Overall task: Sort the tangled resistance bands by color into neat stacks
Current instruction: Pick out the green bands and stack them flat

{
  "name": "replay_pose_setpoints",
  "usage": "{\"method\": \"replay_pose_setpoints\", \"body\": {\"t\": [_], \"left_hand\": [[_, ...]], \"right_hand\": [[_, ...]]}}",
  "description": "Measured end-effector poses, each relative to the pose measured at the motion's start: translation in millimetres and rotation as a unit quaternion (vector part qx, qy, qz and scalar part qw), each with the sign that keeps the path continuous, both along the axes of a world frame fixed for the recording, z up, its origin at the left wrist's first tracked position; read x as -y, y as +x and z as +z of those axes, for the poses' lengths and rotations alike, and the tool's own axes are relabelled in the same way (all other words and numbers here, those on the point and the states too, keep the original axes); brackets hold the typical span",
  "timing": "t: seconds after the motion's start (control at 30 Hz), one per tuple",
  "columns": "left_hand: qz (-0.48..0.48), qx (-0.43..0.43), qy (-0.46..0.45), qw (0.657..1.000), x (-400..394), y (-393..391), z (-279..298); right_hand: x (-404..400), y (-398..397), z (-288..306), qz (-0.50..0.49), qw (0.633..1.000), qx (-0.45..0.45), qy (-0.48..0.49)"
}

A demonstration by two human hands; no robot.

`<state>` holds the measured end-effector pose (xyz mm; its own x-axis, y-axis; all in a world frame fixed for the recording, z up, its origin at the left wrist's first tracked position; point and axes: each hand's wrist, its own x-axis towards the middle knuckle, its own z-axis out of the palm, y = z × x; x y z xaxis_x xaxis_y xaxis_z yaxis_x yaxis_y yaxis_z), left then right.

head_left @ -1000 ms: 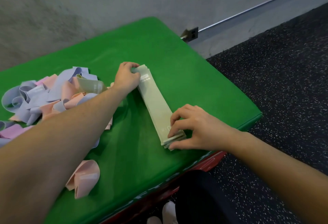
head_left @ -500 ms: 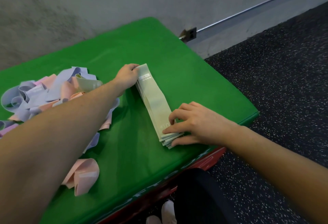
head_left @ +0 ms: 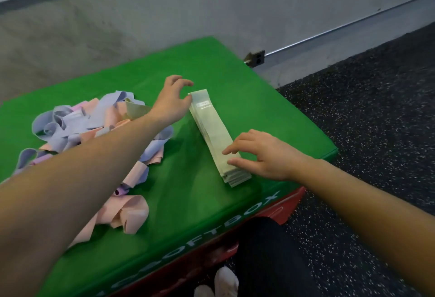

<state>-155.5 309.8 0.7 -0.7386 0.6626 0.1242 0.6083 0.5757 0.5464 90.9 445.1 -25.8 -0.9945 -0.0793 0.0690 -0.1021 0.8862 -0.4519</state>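
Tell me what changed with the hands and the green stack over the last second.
The left hand opened its grip and lifted off the far end of the green band stack, fingers now spread. The right hand loosened, fingertips resting on the near end. The stack and the tangled pile stayed put.

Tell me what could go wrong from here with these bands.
1. The green stack lies near the box's right edge, its near end close to the front edge; a nudge from the right hand might push bands off.
2. One green band is in the tangled pile, easy to miss.
3. The left hand is open at the stack's far end; brushing it could skew the layers, which already fan out at the near end.
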Motion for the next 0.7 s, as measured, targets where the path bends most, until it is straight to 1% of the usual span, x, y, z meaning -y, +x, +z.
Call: {"method": "replay_pose_setpoints", "body": {"t": [0.17,0.3,0.37,0.53,0.7], "left_hand": [[-0.031,-0.053,0.02,0.998,54.2,32.4,16.2],[-0.058,-0.114,0.005,0.992,109.4,51.8,18.5],[-0.061,-0.129,0.001,0.99,138.6,57.2,15.9],[-0.015,-0.141,0.001,0.99,203.0,57.3,4.1],[0.06,-0.082,0.029,0.994,251.6,51.0,-13.7]], "right_hand": [[21.7,-5.4,10.0,-0.015,1.0,-0.009,-0.02],[45.7,-14.2,13.7,-0.014,0.999,-0.015,-0.034],[60.6,-20.6,16.1,-0.01,0.999,-0.014,-0.04],[97.1,-47.5,20.7,0.013,0.998,-0.019,-0.05],[122.9,-88.7,15.7,-0.001,0.995,-0.047,-0.083]]}}
